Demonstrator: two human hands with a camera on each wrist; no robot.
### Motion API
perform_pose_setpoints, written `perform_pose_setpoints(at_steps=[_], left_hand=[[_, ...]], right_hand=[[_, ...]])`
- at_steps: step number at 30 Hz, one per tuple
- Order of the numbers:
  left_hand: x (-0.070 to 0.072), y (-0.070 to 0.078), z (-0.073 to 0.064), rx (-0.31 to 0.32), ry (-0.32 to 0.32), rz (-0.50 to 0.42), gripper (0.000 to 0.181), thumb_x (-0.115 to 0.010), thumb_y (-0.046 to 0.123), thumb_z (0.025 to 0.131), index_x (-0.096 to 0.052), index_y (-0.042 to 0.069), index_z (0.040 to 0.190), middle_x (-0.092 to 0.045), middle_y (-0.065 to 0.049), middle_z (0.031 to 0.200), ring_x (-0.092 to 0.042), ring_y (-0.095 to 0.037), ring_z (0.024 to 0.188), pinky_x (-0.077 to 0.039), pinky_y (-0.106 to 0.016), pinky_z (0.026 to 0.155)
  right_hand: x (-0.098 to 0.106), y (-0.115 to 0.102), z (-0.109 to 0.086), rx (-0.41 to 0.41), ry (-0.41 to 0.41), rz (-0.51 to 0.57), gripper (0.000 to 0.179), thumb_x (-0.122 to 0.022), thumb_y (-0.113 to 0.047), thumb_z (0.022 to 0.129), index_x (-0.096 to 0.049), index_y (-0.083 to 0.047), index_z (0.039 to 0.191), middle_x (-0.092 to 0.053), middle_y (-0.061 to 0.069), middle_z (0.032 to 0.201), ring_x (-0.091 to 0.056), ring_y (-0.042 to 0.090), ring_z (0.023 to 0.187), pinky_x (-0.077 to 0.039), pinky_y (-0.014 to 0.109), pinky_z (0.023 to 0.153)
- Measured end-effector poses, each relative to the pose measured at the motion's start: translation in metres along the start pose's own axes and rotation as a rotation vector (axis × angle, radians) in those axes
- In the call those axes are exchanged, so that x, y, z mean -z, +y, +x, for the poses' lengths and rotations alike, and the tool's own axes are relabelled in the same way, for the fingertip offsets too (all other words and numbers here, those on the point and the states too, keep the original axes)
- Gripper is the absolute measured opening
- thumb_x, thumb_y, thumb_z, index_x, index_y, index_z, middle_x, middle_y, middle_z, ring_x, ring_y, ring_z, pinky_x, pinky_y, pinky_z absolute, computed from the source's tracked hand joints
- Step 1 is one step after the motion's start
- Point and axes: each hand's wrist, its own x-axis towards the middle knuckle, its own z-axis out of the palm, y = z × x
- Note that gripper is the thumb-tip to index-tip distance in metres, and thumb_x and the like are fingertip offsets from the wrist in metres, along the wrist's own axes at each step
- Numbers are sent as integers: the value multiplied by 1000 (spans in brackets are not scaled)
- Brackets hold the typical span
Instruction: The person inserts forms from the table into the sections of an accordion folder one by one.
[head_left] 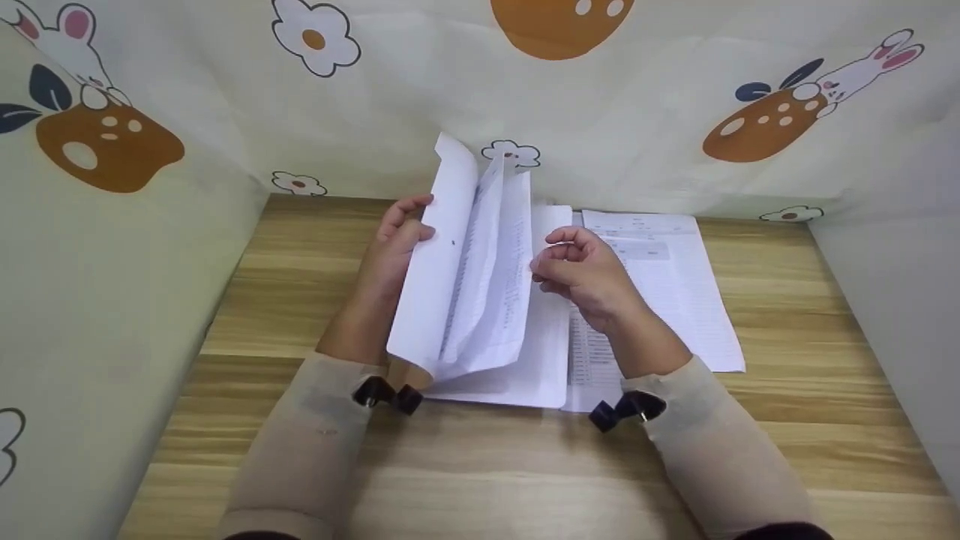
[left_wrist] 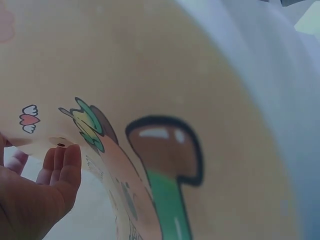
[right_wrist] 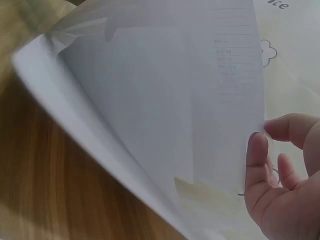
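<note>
A booklet with white inner pages (head_left: 431, 300) stands partly opened on the table, its pages raised and fanned. My left hand (head_left: 394, 251) holds its left cover at the outer edge. In the left wrist view, the cover's tan outside (left_wrist: 240, 150) carries cartoon prints, and the left hand (left_wrist: 42, 195) is at its edge. My right hand (head_left: 589, 274) pinches the edge of a thin page (head_left: 517, 277) between thumb and forefinger. The right wrist view shows the right hand (right_wrist: 285, 185) at that page's edge (right_wrist: 230, 125), with faint print on the page.
Printed sheets (head_left: 686, 300) lie flat to the right of the booklet, partly beneath the right forearm. The wood-patterned table (head_left: 300, 300) ends at a cartoon-printed backdrop (head_left: 405, 97) behind and at the sides. A small black clip-like device sits on each wrist.
</note>
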Motion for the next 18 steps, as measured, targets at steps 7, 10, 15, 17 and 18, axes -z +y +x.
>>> perform_pose_setpoints(at_steps=[7, 10, 15, 17, 18], left_hand=[[3, 1, 2, -31, 30, 13, 39, -50, 5, 95, -63, 20, 129, -59, -6, 129, -63, -19, 105, -56, -26, 81], [3, 0, 2, -34, 35, 8, 39, -50, 4, 94, -63, 19, 127, -59, -6, 130, -63, -19, 105, -56, -25, 81], [4, 1, 3, -30, 36, 28, 40, -51, 4, 94, -63, 18, 129, -59, -7, 133, -62, -19, 105, -56, -25, 80], [4, 1, 3, -29, 41, 39, 41, -50, 4, 94, -63, 18, 130, -58, -7, 138, -61, -19, 108, -55, -24, 81], [5, 2, 3, -29, 44, 45, 41, -50, 4, 94, -63, 18, 131, -57, -6, 141, -60, -19, 111, -55, -24, 83]], right_hand=[[27, 0, -5, 31, 27, -25, 35, -74, -3, 95, -58, -9, 126, -69, 1, 100, -75, 16, 84, -62, 26, 74], [45, 1, -9, 35, 54, -38, 31, -75, -6, 96, -61, -12, 122, -69, 0, 99, -75, 15, 85, -62, 25, 74], [79, 4, -19, 59, 103, -13, 26, -75, -7, 98, -62, -13, 119, -69, -2, 97, -74, 13, 84, -62, 23, 73], [91, 4, -23, 63, 119, 19, 24, -75, -6, 97, -63, -13, 117, -69, -3, 95, -74, 13, 83, -62, 22, 71], [96, 4, -25, 64, 127, 29, 24, -76, -6, 97, -63, -13, 116, -70, -3, 94, -74, 13, 82, -61, 22, 70]])
